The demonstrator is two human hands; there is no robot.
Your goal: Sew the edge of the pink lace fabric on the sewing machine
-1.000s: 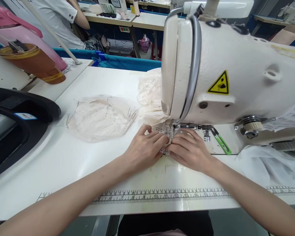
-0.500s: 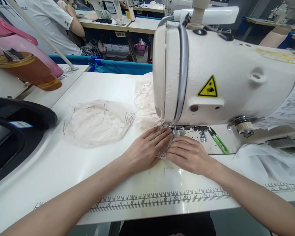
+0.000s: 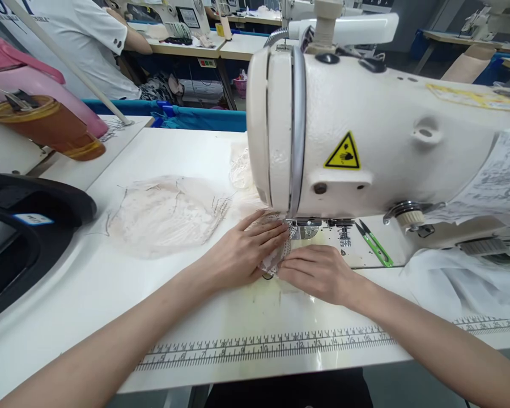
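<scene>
A small piece of white lace (image 3: 275, 256) lies on the bed of a white sewing machine (image 3: 365, 130), its far end under the presser foot (image 3: 308, 230). My left hand (image 3: 242, 252) lies flat on the lace's left side, fingers stretched toward the foot. My right hand (image 3: 318, 272) sits just right of it with fingers curled together, pinching the lace's near edge. The two hands almost touch. The needle is hidden behind the machine head.
A pile of cream lace pieces (image 3: 165, 215) lies to the left, with more lace (image 3: 240, 167) behind the machine. Green-handled snips (image 3: 376, 245) rest on the bed, and white fabric (image 3: 459, 277) lies at right. Also in view: a black housing (image 3: 25, 226), an amber cup (image 3: 46, 122), a printed ruler (image 3: 280, 344), and a seated person's white sleeve (image 3: 89, 39) beyond.
My left fingers have stretched forward along the lace toward the presser foot. My right hand has drawn slightly back toward me. The lace now shows more between the hands.
</scene>
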